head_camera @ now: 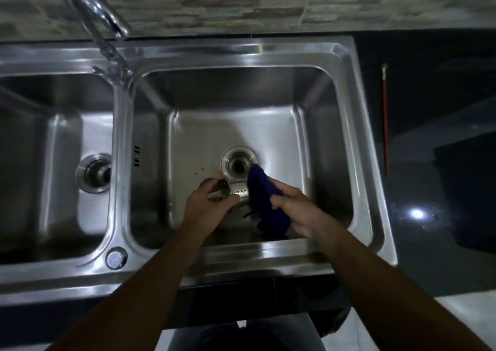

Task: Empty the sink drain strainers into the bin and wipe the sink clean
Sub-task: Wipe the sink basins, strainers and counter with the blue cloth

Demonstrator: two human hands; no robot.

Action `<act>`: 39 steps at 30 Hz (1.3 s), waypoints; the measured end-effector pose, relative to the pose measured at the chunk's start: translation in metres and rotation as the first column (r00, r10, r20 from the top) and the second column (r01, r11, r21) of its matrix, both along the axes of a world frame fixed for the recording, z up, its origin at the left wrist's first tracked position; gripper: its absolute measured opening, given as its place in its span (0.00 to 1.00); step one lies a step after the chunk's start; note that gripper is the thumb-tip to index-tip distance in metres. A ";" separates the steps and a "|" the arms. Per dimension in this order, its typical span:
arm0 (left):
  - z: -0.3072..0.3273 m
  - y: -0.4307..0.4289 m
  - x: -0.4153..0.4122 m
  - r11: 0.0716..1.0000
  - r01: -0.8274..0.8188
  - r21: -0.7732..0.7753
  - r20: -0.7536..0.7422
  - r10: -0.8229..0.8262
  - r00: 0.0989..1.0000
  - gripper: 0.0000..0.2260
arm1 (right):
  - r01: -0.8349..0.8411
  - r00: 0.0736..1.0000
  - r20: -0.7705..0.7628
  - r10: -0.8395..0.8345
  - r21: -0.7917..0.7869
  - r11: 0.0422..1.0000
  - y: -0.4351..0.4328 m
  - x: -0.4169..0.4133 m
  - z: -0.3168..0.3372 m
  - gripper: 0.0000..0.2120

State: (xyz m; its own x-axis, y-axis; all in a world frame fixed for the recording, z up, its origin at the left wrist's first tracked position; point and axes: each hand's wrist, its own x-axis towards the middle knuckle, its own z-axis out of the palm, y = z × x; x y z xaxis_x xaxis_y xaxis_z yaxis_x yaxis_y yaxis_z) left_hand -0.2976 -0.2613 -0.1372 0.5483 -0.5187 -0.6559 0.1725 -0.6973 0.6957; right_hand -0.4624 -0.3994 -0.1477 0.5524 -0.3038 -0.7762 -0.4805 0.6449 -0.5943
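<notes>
Fingers of the left hand curl around a small perforated metal strainer basket and hold it on its side, low over the floor of the right bowl of the double stainless steel sink. The right hand grips a bunched dark blue cloth, which touches the strainer on its right side. Just behind the strainer, the round drain opening of this bowl stands uncovered. A few small orange specks lie on the bowl floor to its left. In the left bowl, the second drain has a metal piece seated in it. The chrome curved faucet rises between the bowls. On the black counter to the right lies a thin red stick.
</notes>
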 end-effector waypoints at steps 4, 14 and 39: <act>-0.001 -0.026 0.000 0.994 -0.094 -0.052 -0.072 0.090 0.993 0.20 | 0.078 0.991 0.105 -0.078 0.003 0.997 0.009 0.006 0.014 0.36; -0.009 -0.073 0.004 0.996 0.046 -0.080 -0.210 -0.062 0.976 0.05 | 0.134 0.990 -0.002 -0.138 -0.230 0.964 -0.011 0.010 0.006 0.33; -0.104 -0.230 0.026 0.814 0.568 0.119 0.543 -0.532 0.649 0.42 | 0.301 0.950 -0.036 -0.309 -0.146 0.942 -0.014 -0.029 -0.039 0.31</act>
